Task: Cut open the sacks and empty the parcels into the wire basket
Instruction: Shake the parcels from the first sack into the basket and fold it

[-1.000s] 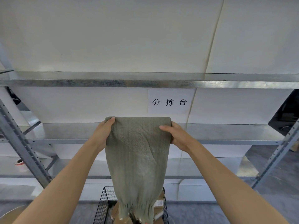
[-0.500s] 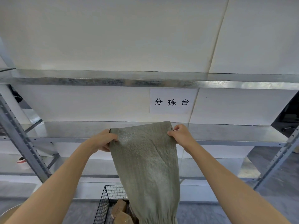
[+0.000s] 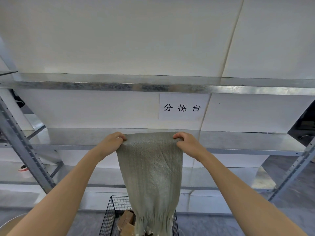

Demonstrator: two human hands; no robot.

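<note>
Two hands are holding one grey-green woven sack (image 3: 151,176) upside down in the head view. The left hand (image 3: 111,144) and the right hand (image 3: 188,144) are each pinching an upper corner with curled fingers, and the frayed open end is hanging into the black wire basket (image 3: 109,217) below. Judged risks: a corner may be slipping out of a pinch, dropping the cloth across the basket, or a late parcel may be falling past the rim if the mouth is swinging sideways. Brown cardboard parcels (image 3: 127,220) are lying in the basket beside the sack's mouth; whether any are remaining inside the limp sack cannot be told.
</note>
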